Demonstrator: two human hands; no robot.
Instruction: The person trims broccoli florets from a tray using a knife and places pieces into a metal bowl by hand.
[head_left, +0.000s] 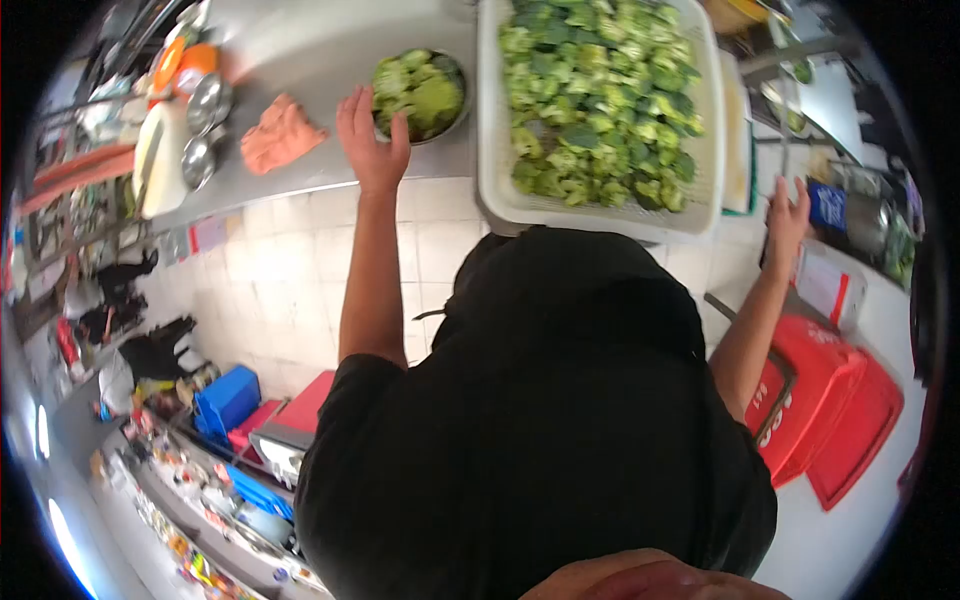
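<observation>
My left hand (372, 140) is at the near left side of a round metal bowl (466, 96), its fingers stretched out and its thumb over the rim. Broccoli pieces (425, 92) fill the bowl. To the right, a large white plastic crate (600, 218) holds many cut broccoli florets (600, 100). My right hand (788, 215) reaches out beyond the crate's right side, fingers apart, near a shelf with a blue packet (827, 206). Nothing shows in its grasp.
A crumpled orange cloth (282, 135) lies on the steel counter (300, 60). Metal bowls (208, 104) and a white container (160, 165) stand at its left. A red bin (820, 390) is close to my right arm. Several people stand at the far left.
</observation>
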